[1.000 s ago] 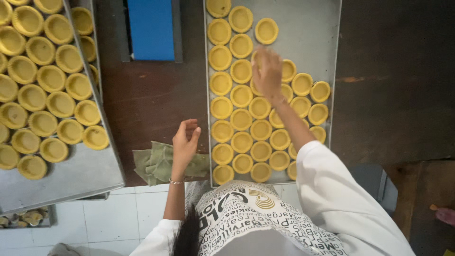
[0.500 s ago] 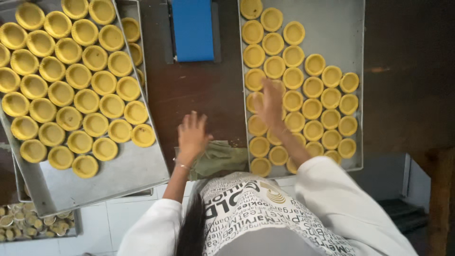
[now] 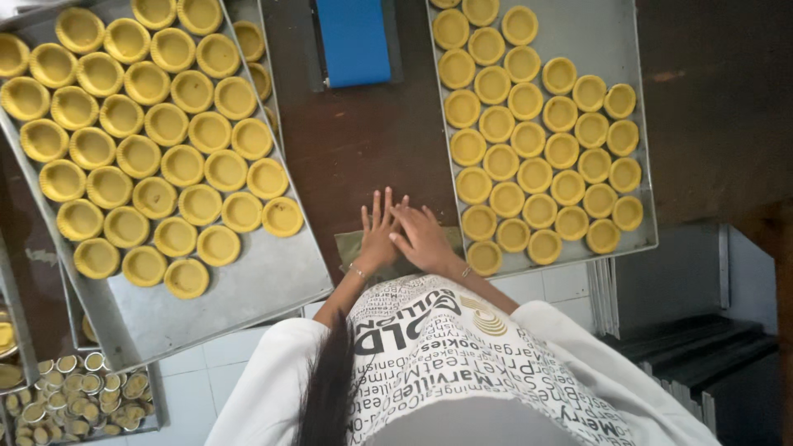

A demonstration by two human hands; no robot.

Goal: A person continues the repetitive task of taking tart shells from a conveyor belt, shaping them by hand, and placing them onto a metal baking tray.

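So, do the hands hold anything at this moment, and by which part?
Nothing is held. The left hand and the right hand lie flat, side by side, on a green cloth between two trays of yellow pastry shells.

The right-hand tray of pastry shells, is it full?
Not full. The tray has bare metal at its upper right, while shells fill the rest.

Crumpled olive-green cloth (image 3: 355,244) flat on table edge, between trays.
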